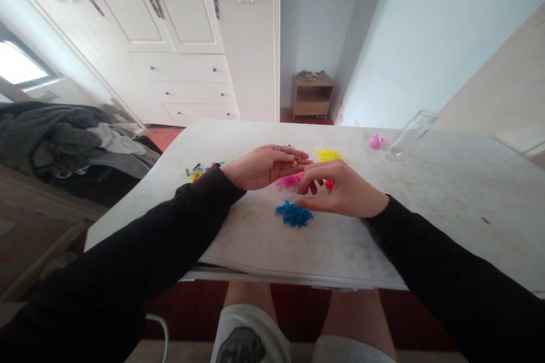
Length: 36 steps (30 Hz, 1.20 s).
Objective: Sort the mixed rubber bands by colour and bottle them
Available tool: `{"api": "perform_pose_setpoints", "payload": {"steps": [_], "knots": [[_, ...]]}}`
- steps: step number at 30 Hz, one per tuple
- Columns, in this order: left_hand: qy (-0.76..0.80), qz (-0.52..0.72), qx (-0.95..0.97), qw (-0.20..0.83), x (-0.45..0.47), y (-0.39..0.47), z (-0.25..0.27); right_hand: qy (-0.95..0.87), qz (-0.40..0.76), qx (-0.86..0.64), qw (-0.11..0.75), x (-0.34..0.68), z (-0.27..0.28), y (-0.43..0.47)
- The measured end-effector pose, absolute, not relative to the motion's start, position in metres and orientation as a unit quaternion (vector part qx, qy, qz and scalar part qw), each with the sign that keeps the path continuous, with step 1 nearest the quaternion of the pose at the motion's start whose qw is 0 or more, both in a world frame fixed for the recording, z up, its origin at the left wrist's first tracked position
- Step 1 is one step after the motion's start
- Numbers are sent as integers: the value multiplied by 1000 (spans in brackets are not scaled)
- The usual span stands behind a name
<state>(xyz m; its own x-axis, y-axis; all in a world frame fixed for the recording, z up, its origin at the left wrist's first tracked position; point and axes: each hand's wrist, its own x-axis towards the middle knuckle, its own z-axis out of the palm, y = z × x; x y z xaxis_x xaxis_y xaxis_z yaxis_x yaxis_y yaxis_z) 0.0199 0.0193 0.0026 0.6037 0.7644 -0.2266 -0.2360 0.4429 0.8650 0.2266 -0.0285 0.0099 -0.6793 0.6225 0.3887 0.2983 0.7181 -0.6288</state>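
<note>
My left hand (272,165) is palm up over the middle of the table, fingers stretched out. A few small pieces (294,161), partly yellow, lie at its fingers under the thumb; their kind is too small to make out. Facing it, my right hand (334,190) has curled fingers with the thumb apart, and nothing shows between them. Its thumb tip is at the edge of a pile of small blue plastic pieces (294,214). Behind the hands are a pink pile (288,181), partly covered, a yellow pile (328,155) and a bit of red (328,184).
Mixed coloured pieces (196,173) lie left of my left wrist. A pink rounded object (376,141) and a clear glass jar (413,131) are at the back right of the white table (447,210). Dark clothes (72,142) are heaped at left.
</note>
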Motion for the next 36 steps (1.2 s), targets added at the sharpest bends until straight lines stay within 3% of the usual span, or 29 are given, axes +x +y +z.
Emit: {"api": "perform_pose_setpoints", "payload": {"steps": [5, 16, 36], "knots": [[272, 296, 450, 797, 19, 19, 1, -838, 164, -343, 391, 227, 6, -23], [225, 255, 480, 809, 19, 17, -2, -852, 148, -333, 377, 228, 3, -21], [302, 271, 487, 774, 21, 12, -1, -831, 128, -384, 382, 228, 7, -22]]}}
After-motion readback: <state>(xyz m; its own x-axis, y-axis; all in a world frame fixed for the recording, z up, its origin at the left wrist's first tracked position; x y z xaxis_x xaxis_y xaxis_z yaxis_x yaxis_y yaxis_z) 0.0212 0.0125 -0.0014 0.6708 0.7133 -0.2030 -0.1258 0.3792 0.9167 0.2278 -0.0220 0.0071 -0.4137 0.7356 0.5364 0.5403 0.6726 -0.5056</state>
